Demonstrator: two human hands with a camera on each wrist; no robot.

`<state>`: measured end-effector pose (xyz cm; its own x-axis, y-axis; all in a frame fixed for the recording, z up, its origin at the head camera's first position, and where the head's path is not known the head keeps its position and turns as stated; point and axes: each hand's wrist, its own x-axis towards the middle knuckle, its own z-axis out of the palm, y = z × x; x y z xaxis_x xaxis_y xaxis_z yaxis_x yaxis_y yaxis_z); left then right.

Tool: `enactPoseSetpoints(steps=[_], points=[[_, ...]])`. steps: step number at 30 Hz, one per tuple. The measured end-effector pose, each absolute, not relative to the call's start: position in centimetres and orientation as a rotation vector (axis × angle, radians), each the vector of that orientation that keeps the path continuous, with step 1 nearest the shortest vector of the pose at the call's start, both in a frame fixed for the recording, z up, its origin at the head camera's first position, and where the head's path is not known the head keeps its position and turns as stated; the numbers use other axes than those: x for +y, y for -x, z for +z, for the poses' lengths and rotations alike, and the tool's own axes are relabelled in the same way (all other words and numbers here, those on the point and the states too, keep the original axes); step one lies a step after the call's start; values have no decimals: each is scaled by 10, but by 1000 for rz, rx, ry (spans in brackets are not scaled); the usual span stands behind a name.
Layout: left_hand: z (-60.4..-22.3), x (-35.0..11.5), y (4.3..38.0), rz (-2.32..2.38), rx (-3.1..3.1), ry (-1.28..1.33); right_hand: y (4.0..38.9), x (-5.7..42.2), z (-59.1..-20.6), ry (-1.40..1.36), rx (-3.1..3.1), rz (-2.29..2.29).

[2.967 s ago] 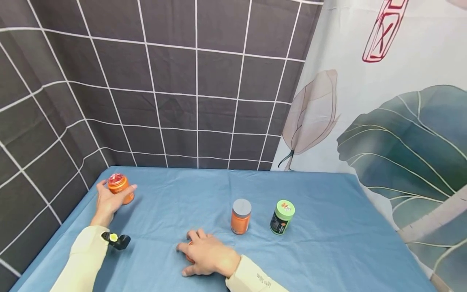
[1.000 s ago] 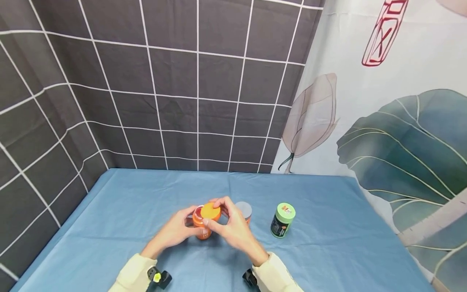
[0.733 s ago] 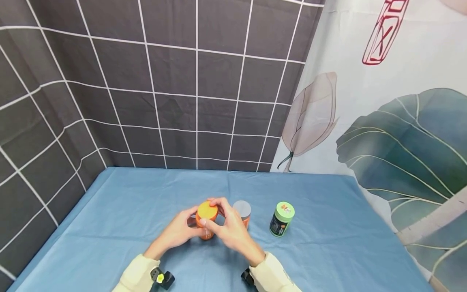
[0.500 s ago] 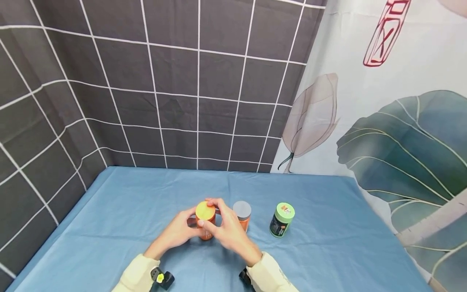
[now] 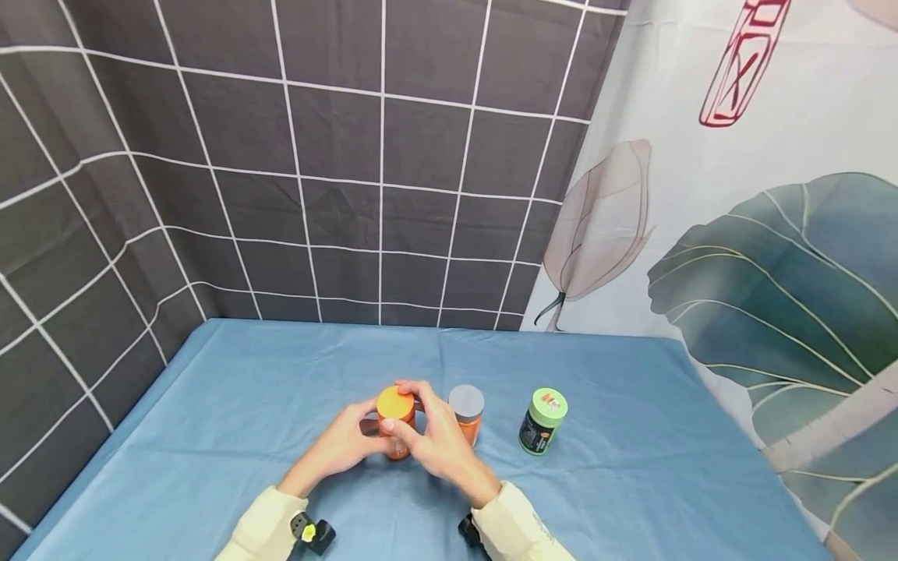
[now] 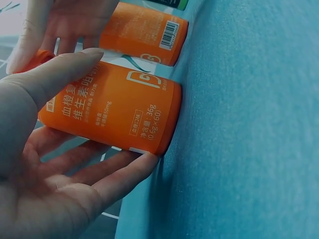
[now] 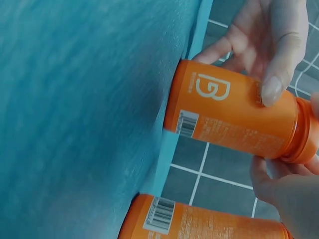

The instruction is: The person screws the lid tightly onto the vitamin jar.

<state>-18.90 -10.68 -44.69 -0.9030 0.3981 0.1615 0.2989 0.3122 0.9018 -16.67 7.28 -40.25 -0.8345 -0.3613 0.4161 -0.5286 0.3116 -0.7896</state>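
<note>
An orange jar (image 6: pixel 119 104) with white lettering stands upright on the blue cloth, in the middle of the head view. My left hand (image 5: pixel 344 442) holds its body from the left, thumb on the near side and fingers round the back. On the jar's mouth sits an orange-yellow lid (image 5: pixel 396 403). My right hand (image 5: pixel 445 440) grips that lid by its edge, thumb in front and fingers behind. In the right wrist view a thin line shows between the lid (image 7: pixel 311 137) and the jar body; how tightly it sits I cannot tell.
Just right of my right hand stands a second orange jar with a grey lid (image 5: pixel 466 403), partly hidden by the hand. Further right is a black jar with a green lid (image 5: pixel 542 421). Blue cloth (image 5: pixel 652 444) covers the table, with a dark gridded curtain (image 5: pixel 337 156) behind.
My left hand has brought the uncovered jar from the far left to the middle. My right hand has lifted the lid and set it on the mouth; lately only small lid movements show.
</note>
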Motion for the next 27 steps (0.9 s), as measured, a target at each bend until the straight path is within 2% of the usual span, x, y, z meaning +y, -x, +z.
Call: enactPoseSetpoints(steps=[3, 8, 14, 27], points=[[-446, -106, 189, 1680, 2440, -657, 160, 72, -392, -860, -2360, 1620], [-445, -106, 188, 1682, 2400, -619, 164, 73, -399, -922, -2287, 1693], [-445, -106, 187, 1694, 2400, -637, 178, 74, -424, -866, -2361, 1552], [-443, -107, 186, 1713, 2379, -681, 177, 73, -423, -822, -2388, 1390]])
